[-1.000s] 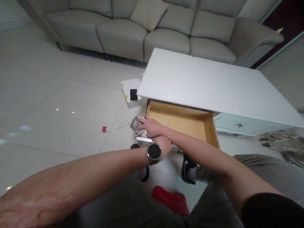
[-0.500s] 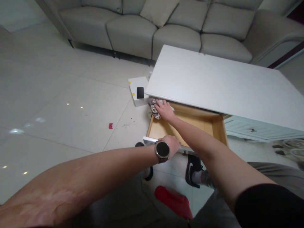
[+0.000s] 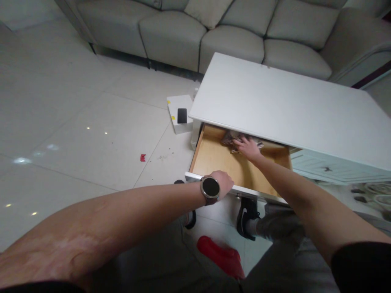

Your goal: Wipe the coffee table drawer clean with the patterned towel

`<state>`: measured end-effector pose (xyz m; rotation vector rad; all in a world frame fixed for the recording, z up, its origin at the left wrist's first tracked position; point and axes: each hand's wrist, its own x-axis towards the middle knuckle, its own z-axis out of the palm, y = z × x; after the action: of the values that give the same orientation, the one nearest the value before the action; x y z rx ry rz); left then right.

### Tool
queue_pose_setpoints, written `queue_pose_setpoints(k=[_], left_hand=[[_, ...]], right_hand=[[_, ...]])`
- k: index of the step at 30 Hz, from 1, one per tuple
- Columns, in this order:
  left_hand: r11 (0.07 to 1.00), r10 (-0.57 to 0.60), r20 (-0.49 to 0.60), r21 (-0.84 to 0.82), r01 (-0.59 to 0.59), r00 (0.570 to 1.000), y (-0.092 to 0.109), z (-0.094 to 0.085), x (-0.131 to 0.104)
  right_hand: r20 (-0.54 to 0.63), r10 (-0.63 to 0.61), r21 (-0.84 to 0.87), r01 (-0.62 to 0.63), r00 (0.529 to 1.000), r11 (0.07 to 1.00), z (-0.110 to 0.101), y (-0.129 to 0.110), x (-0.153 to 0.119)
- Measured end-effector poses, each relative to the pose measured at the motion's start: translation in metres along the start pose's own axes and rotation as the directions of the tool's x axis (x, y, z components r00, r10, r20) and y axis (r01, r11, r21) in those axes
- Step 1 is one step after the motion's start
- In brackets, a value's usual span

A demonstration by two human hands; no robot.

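Observation:
A pulled-out wooden drawer (image 3: 210, 158) with a white front juts from the white coffee table (image 3: 275, 97). My left hand (image 3: 222, 183), with a watch on the wrist, is closed over the top edge of the drawer front; its fingertips are hidden. Inside the drawer, toward its back, my right hand (image 3: 249, 149) presses on and grips a crumpled patterned cloth (image 3: 229, 137) in brownish purple and white. Part of the cloth sticks out past the fingers on both sides.
Left of the table, a white box (image 3: 179, 103) carries a small black object (image 3: 182, 116). A red scrap (image 3: 143, 158) lies on the tiled floor, and a larger red object (image 3: 221, 256) lies between my feet. Behind the table stands a grey sofa (image 3: 174, 38).
My right hand has moved the cloth from the drawer's left side wall rightward, to the back part inside the drawer. The left hand stays on the drawer front.

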<state>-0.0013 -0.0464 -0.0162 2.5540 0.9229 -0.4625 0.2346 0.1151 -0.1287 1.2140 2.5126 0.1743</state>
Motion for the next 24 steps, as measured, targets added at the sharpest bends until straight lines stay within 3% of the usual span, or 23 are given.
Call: queue_pose_setpoints(k=[6,10,13,18,22,24], left_hand=[[1.0,0.011,0.022,0.016,-0.012,1.0,0.001,-0.006,-0.002],[1.0,-0.012,0.052,0.015,0.012,0.999,0.002,-0.01,-0.004],[1.0,-0.007,0.071,0.028,0.005,0.997,0.001,-0.011,-0.004],[0.997,0.034,0.045,0.064,-0.037,0.998,-0.004,-0.009,0.001],[0.993,0.05,0.057,0.108,-0.056,0.997,-0.007,-0.007,0.005],[0.99,0.062,0.058,0.125,-0.068,0.996,-0.008,-0.007,0.005]], right_hand=[[0.084,0.213,-0.084,-0.206,0.974,0.975,0.029,0.051,-0.096],[0.068,0.242,-0.08,-0.237,0.968,0.968,0.029,0.047,-0.106],[0.048,0.196,-0.049,-0.194,0.979,0.98,0.022,0.021,-0.075],[-0.01,0.128,-0.007,-0.128,0.992,0.992,0.002,-0.039,0.013],[-0.193,0.0,0.085,0.017,0.981,0.996,-0.022,-0.083,0.076],[-0.239,0.036,0.121,-0.007,0.97,0.993,-0.034,-0.096,0.093]])
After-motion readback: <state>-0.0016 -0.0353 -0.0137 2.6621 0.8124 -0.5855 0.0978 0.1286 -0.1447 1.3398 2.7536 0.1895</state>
